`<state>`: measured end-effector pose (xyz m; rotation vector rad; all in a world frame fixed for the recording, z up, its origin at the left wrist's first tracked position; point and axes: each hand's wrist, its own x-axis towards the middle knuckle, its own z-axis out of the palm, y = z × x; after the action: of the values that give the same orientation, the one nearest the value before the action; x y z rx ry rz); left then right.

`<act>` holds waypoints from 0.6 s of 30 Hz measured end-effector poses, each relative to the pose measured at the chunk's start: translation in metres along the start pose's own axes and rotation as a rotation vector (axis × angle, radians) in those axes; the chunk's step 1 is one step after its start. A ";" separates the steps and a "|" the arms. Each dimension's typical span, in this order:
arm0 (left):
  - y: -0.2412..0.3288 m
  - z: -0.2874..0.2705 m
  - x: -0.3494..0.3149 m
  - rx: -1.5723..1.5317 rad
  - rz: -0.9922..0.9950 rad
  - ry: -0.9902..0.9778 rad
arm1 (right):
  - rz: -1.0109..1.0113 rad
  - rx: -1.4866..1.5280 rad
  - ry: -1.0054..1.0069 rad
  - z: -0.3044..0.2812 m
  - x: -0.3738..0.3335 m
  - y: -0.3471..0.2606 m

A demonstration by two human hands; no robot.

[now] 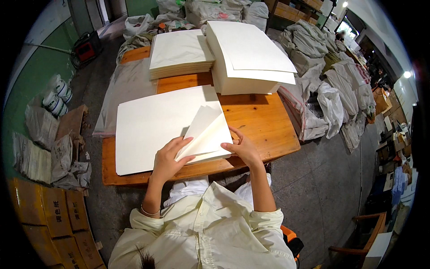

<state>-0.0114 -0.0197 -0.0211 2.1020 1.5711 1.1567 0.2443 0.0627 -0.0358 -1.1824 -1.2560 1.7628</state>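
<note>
Here I see a low pile of cream paper sheets [156, 130] lying flat on the wooden table [264, 125], just in front of the person, with its near right corner folded back into a lifted flap [208, 134]. The left hand [168, 159] rests palm down on the pile, fingers spread a little, its fingertips tucked under the edge of the lifted flap. The right hand [242, 148] pinches the right edge of the same flap, thumb on top and fingers curled loosely beneath, so both hands are closed lightly on paper rather than wide.

To my eye this paper will handle light and limp: single sheets bend easily, slide over one another and crease if pressed hard. The corner and the free edge look like the sensible places to take hold, with a soft pinch. Both forearms come up from the lower edge, the left nearly straight, the right angled inward, wrists low over the table.

Farther back stand 2 more piles: a thinner stack [179, 54] on the left and a taller stack [246, 58] on the right. Grey sacks [331, 85] crowd the floor at the right, cardboard boxes [49, 215] at the lower left.
</note>
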 end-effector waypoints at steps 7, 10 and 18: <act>-0.006 0.005 -0.001 -0.103 -0.093 0.143 | -0.071 0.110 -0.117 -0.005 -0.005 -0.001; -0.011 0.003 -0.003 -0.031 -0.026 0.020 | -0.050 0.069 -0.113 -0.009 -0.002 0.003; 0.004 -0.004 0.003 0.060 0.076 -0.053 | -0.037 0.010 0.003 0.005 -0.001 -0.003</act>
<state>-0.0116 -0.0194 -0.0147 2.2301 1.5327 1.0815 0.2404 0.0609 -0.0318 -1.1486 -1.2578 1.7385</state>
